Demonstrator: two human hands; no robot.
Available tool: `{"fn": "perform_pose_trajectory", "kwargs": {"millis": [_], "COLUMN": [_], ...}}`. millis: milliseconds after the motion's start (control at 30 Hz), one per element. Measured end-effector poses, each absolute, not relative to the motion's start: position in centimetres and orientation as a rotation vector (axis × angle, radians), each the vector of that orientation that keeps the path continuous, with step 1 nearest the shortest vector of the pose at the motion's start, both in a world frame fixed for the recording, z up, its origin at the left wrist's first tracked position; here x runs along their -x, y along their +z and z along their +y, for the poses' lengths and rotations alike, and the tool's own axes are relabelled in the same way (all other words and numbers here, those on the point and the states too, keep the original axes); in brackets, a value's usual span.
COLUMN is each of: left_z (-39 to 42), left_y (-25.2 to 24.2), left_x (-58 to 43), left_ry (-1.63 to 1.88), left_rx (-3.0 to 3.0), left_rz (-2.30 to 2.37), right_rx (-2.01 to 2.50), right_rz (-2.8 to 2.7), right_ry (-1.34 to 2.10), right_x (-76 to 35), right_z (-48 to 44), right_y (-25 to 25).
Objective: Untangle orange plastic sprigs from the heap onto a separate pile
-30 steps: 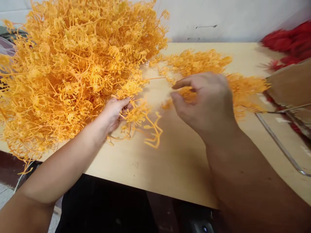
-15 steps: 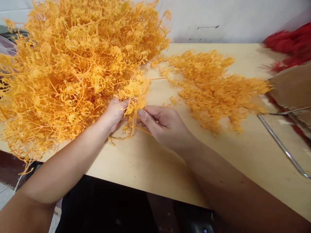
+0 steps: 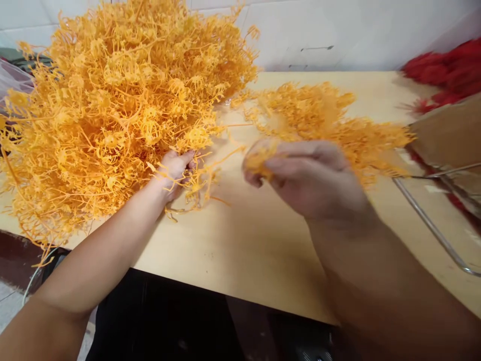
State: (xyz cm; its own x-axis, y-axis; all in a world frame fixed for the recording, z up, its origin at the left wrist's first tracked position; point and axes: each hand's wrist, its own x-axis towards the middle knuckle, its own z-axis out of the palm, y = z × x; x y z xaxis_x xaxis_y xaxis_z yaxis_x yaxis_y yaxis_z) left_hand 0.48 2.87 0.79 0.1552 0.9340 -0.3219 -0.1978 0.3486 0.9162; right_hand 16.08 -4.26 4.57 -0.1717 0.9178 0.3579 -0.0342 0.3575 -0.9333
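A yellow-orange cluster of thin, branching, plastic-looking sprigs point(image 3: 201, 183) is gripped by the left hand point(image 3: 176, 168), at the near right edge of a large, bushy yellow-orange heap of similar sprigs point(image 3: 124, 100). The thumb is closed over the cluster; the other fingers are partly hidden. A small yellow-orange tuft point(image 3: 264, 159) is pinched between the thumb and fingers of the right hand point(image 3: 311, 175), which is blurred. The right hand is seen in front of a flatter yellow-orange pile of feathery sprigs point(image 3: 319, 108); whether that pile is touched cannot be told. Between heap and pile, a thin straight orange stem point(image 3: 240, 125) is seen over the pale wood-toned table point(image 3: 240, 271).

The sprigs are judged to be very light and springy, with slender stalks that would bend easily and forked tips that would readily catch on their neighbours. Little slipping is expected, given the rough branching, but small ends could be snapped or tangled by a hard pull. A hold is best taken low on a bare stalk, near a fork, with a light pinch, so that the tips are not crushed. The cluster is best steadied at its base, where the stalks are gathered.
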Motion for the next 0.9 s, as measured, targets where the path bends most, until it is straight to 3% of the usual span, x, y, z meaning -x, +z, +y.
{"fn": "perform_pose_trajectory", "kwargs": {"millis": [133, 267, 567, 900], "left_z": [2.7, 2.2, 1.2, 0.9], "left_y": [0.8, 1.2, 1.6, 0.7], "left_x": [-1.0, -0.9, -0.2, -0.5], "left_ry": [0.988, 0.906, 0.655, 0.567], "left_rx": [-0.939, -1.066, -1.530, -1.583], "left_rz": [1.186, 1.228, 0.648, 0.653], "right_rx": [0.973, 1.111, 1.169, 1.016], "right_rz": [-0.885, -0.696, -1.655, -1.733], "right_ry": [0.847, 0.749, 0.710, 0.886], "right_x": [-18.3, -19.4, -15.0, -14.3], "right_z": [-3.0, -3.0, -3.5, -4.3], "right_y": [5.7, 6.8, 3.1, 4.5]}}
